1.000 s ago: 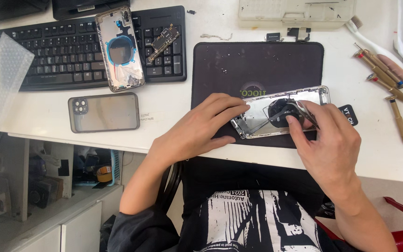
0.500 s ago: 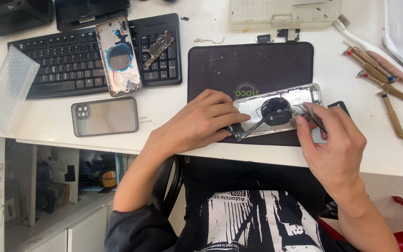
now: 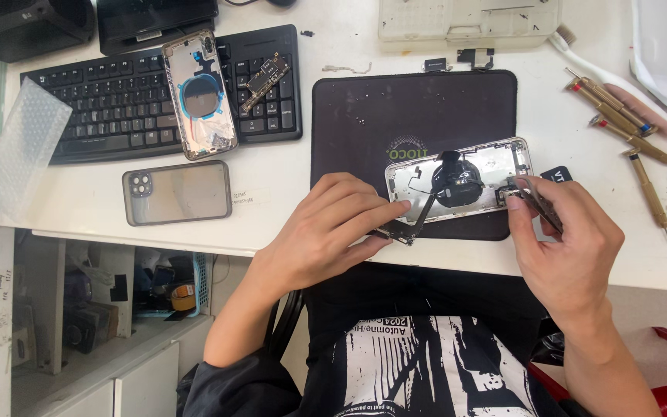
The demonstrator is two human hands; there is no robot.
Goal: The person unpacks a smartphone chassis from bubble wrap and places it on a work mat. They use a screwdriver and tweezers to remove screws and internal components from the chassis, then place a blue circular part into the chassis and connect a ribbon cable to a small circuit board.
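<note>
the right hand (image 3: 569,247) hides most of the thin tool it pinches, while the left hand (image 3: 326,232), fingers pressed together, steadies the opened silver phone housing (image 3: 457,179) at the black mat's (image 3: 395,108) near right corner.

Bright, even light falls from overhead on the white desk (image 3: 303,185), which is nearly washed out toward the far right, while shadows under the left hand (image 3: 326,232) and right hand (image 3: 569,247) stay short and soft. The opened phone housing (image 3: 496,166) on the dark mat (image 3: 411,108) shows pale glare on its metal, and the cupboard space (image 3: 79,293) below the desk at near left sits dim. Focus is fairly sharp at centre, softening slightly toward the edges, with mild wide-angle bending of the desk's lines.
</note>
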